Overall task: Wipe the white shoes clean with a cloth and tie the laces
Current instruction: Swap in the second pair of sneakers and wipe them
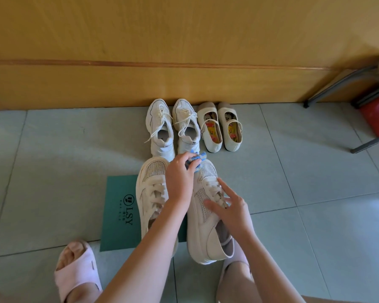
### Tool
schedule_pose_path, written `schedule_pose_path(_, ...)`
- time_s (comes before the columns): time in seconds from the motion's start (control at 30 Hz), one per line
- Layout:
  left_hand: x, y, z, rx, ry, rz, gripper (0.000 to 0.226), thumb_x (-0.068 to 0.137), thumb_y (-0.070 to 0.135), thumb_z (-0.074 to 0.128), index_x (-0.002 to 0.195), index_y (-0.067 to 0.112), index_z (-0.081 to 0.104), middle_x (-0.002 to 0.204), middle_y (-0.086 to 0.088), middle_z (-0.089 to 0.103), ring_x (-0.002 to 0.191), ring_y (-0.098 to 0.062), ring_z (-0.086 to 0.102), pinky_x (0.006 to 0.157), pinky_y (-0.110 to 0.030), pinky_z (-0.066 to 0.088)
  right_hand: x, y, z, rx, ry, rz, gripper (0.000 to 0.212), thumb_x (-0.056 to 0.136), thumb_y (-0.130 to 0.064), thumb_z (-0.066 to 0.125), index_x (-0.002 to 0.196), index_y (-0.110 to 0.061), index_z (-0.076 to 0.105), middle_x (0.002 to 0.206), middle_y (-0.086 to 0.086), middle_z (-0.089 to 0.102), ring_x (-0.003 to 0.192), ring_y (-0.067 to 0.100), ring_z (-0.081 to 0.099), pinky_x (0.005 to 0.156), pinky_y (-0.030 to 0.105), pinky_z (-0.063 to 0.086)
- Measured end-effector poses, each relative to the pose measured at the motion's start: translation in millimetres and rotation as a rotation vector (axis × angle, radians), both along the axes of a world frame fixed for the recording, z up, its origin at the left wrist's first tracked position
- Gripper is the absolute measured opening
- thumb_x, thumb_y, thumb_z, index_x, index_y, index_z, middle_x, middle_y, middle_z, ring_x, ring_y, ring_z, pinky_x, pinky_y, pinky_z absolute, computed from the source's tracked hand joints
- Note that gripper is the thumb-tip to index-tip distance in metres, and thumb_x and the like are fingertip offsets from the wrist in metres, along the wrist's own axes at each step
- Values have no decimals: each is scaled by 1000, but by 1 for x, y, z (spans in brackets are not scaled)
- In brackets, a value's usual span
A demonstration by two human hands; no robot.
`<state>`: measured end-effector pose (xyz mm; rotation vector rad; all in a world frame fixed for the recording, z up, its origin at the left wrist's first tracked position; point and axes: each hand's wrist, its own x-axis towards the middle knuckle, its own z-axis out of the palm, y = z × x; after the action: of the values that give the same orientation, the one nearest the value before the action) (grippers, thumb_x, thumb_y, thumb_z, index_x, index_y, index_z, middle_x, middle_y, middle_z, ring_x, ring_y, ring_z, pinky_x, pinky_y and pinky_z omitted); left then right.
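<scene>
- A pink slipper with a foot in it rests on the grey floor tiles at lower left.
- A green sheet printed "LSY" lies flat on the tiles, partly under the near pair of shoes.
- The left white shoe stands on that sheet, toe pointing away, laces threaded. Whether they are knotted cannot be told.
- The left hand reaches over this shoe, its fingers curled round a blue cloth.
- The cloth is pressed on the toe of the right white shoe, between the two toes.
- The right white shoe stands just beside the left one, its heel towards the person.
- The right hand lies on this shoe's laces and side, fingers straight and spread, gripping nothing.
- A second pink slipper sits just behind the right shoe's heel.
- Against the wooden wall panel stands a pair of white sneakers with loose laces.
- A pair of cream strap flats stands just beside them.
- Dark metal stool legs and a red object occupy the far right.
</scene>
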<state>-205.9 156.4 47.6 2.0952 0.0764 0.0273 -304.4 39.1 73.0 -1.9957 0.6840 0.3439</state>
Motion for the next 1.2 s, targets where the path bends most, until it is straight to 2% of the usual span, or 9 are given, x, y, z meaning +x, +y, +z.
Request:
schedule_pose_path(0.17,-27,-2,3,47,-2,102,19,87,25,66,104,17,70,94,5,67,75,-6,54,65,-18,43,0,-1,-2,-13,0,-6,72,72,-43,77,135,-49,41,107,-8,64,80,-11,56,55,8,43)
schedule_pose_path(0.33,-44,-2,7,109,54,133,21,84,23,68,104,16,71,93,2,67,77,-14,61,59,-21,43,1,-2,-2,-10,-4,-5,71,73,-42,76,134,-50,41,104,-12,61,78,-13,53,59,8,40)
schedule_pose_path(0.53,-64,5,12,122,124,71,22,87,21,65,109,17,69,95,1,66,78,-7,55,61,-13,37,-1,-3,-2,-3,-21,18,71,75,-42,74,136,-48,40,106,-14,58,80,-14,51,61,10,42)
schedule_pose_path(0.67,-67,12,17,89,210,16,26,87,21,65,111,13,69,94,1,66,78,-9,57,66,-22,46,-2,-5,-2,17,-34,18,69,77,-38,74,137,-46,40,114,-11,61,83,-12,53,62,8,43)
schedule_pose_path(0.77,-62,19,22,13,253,-20,23,85,20,67,106,10,70,81,5,64,71,-8,59,63,-24,51,-3,-7,-2,36,-52,33,70,79,-34,72,139,-42,38,122,-5,60,81,-13,52,56,7,45)
schedule_pose_path(0.87,-41,22,27,-27,206,46,25,86,20,66,108,10,69,90,-1,69,74,-10,60,58,-12,44,-4,-7,-1,59,-58,20,70,80,-33,72,140,-42,37,127,-3,58,77,-14,49,51,4,44)
schedule_pose_path(0.93,-21,19,31,-57,147,84,26,85,20,66,108,9,69,94,-3,70,77,-11,61,58,-11,43,-5,-8,-2,63,-48,12,70,80,-35,71,140,-44,36,129,-2,57,77,-13,49,50,5,43)
schedule_pose_path(1.1,-4,-2,27,26,111,-11,26,86,23,66,108,10,69,100,-6,69,86,-18,62,73,-29,50,-4,-7,-2,65,-39,1,69,79,-37,72,138,-46,37,122,-1,61,82,-7,55,54,8,44)
schedule_pose_path(1.2,-13,-8,23,110,75,-13,25,87,23,65,110,11,69,103,-6,67,91,-19,61,72,-23,43,-5,-9,-3,77,-33,-26,69,78,-37,74,137,-47,39,118,-2,63,84,-7,57,54,7,44)
